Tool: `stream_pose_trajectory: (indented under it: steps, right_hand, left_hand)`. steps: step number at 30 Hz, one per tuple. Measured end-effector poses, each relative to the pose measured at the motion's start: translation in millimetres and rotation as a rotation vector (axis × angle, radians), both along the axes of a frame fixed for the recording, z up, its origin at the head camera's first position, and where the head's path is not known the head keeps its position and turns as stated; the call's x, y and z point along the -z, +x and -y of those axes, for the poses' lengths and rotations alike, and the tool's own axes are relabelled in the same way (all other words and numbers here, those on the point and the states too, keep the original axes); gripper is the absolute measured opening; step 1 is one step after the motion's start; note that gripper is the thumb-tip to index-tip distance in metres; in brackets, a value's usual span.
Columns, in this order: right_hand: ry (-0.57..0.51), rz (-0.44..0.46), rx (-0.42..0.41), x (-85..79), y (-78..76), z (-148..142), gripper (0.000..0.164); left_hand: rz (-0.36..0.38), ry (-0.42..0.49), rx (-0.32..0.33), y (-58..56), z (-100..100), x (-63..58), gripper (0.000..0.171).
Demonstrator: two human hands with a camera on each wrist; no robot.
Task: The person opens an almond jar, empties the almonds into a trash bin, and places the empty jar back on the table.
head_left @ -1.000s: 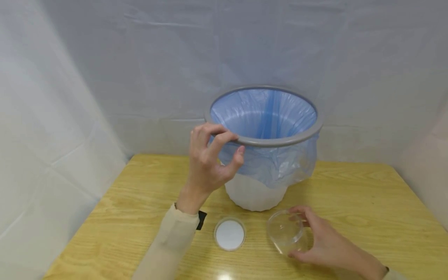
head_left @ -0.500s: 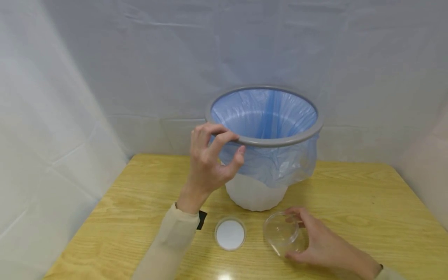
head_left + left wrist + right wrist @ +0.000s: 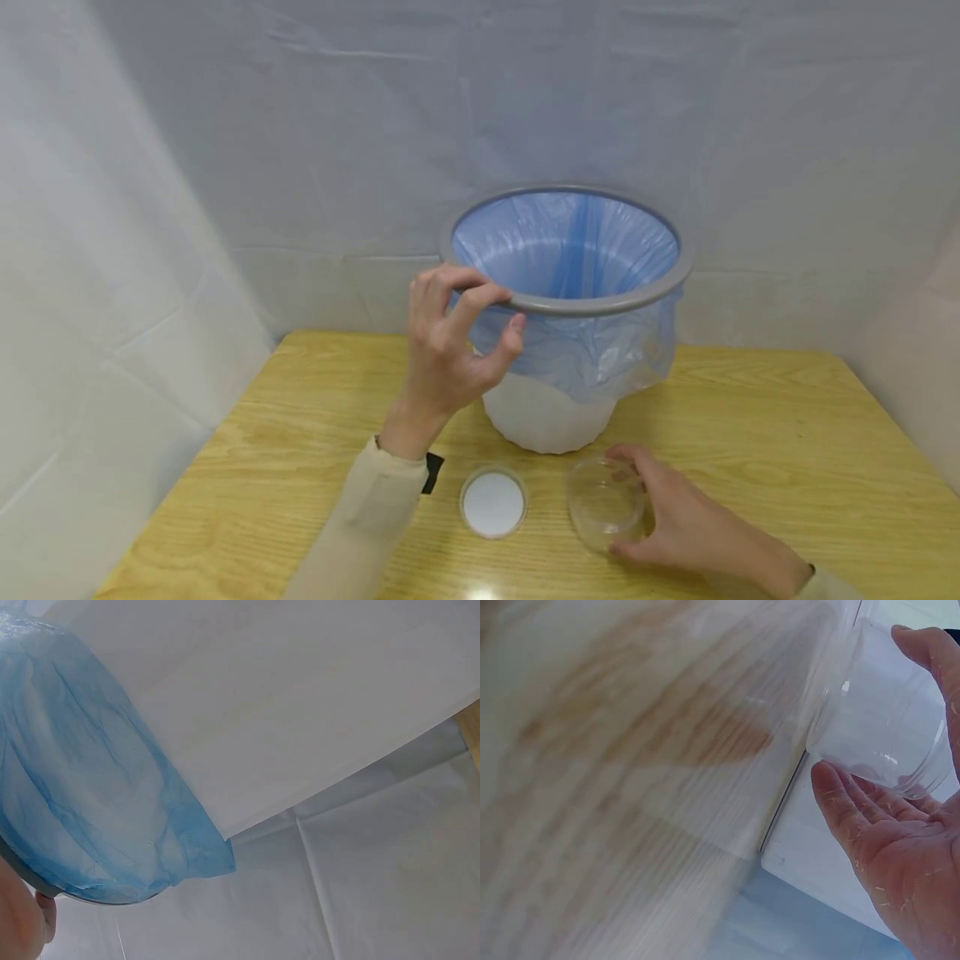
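A white trash can [image 3: 551, 417] stands upright, lined with a blue bag [image 3: 570, 346] folded over its grey rim [image 3: 592, 307]. At the rim's near left, my left hand [image 3: 450, 337] holds on with fingers curled over it and the thumb raised in front. Below the can, my right hand [image 3: 675, 517] grips a clear plastic tub [image 3: 606, 504] from its right side, thumb nearer me and fingers on the far side. The right wrist view shows the tub [image 3: 885, 712] see-through, close to the tabletop.
Left of the tub, a round piece with a flat white face and a pale rim [image 3: 493, 502] lies on the wooden table [image 3: 300, 467]. Pale sheeting [image 3: 360, 150] hangs behind and along the sides.
My right hand has moved slightly left with the tub, which was tilted and now stands nearly level. The left hand has stayed on the rim.
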State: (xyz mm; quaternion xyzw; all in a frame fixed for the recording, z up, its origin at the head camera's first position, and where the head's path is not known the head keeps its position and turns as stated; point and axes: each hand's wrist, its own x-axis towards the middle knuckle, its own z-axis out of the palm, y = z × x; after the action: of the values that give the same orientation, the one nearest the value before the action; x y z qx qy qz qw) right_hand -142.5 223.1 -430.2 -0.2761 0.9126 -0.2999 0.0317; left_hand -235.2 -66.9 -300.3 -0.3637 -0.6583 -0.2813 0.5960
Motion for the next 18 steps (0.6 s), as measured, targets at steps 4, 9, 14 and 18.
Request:
stream_pose_trajectory:
  steps: [4,9,14,18]
  right_hand:
    - [0.02,0.011,0.004,0.6,0.1,0.1,0.092]
    - [0.035,0.006,0.002,0.5,0.8,-0.1,0.093]
    - [0.043,-0.005,-0.002,1.2,1.1,-1.1,0.093]
    - [0.054,-0.038,0.007,2.9,1.5,-1.2,0.092]
  left_hand:
    - [0.001,-0.002,0.0,0.0,-0.1,0.1,0.023]
    - [0.0,-0.003,0.004,0.4,-0.1,-0.2,0.023]
    - [0.0,-0.003,0.003,0.4,-0.3,-0.1,0.023]
    - [-0.004,-0.003,0.0,-0.2,-0.5,-0.3,0.023]
